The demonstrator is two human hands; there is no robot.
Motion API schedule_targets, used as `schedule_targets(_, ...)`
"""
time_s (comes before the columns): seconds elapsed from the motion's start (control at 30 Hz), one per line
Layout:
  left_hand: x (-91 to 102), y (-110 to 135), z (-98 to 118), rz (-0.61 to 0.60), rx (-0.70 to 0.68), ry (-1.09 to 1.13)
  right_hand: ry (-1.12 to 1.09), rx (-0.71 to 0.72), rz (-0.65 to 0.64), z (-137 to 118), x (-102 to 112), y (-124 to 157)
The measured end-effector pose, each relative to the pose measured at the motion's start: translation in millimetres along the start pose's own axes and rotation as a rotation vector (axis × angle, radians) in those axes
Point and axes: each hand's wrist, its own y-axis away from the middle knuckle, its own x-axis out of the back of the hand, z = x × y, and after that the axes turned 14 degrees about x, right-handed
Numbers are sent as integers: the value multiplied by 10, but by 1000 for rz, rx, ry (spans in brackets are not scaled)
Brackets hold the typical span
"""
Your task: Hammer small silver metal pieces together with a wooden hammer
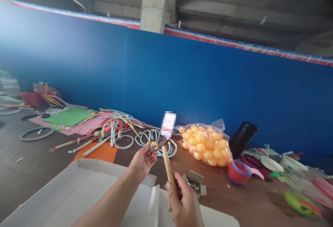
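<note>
My left hand (142, 162) is raised over the table, its fingertips pinched on a small round metallic piece (153, 146). My right hand (183, 202) is closed round a light wooden stick (168, 166), which points up and to the left. The stick's dark tip (164, 143) meets the small piece between my left fingertips. Below both hands lies a large open white cardboard box (85, 185). Just right of my right hand sits a small open carton (194, 183) with several shiny metal pieces inside.
A clear bag of orange balls (205, 143), a black cylinder (243, 138) and a red-and-blue tape roll (238, 172) lie to the right, with plates and plastic toys beyond. Coloured sticks, hoops, cord coils (156, 138) and paper sheets cover the left. A blue wall (208, 81) stands behind.
</note>
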Motion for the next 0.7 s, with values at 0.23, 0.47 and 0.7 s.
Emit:
schedule_targets(0.23,-14,6,-7,-2,1,2,-18,8,42,-13,-19,8)
schedule_targets(0.47,-1,18,11,-110,-3,-22,-89,-68,80,-89,45,-15)
schedule_targets(0.7,-8,27,10,-143,19,-31,-70,-8,74,-45,-6,31)
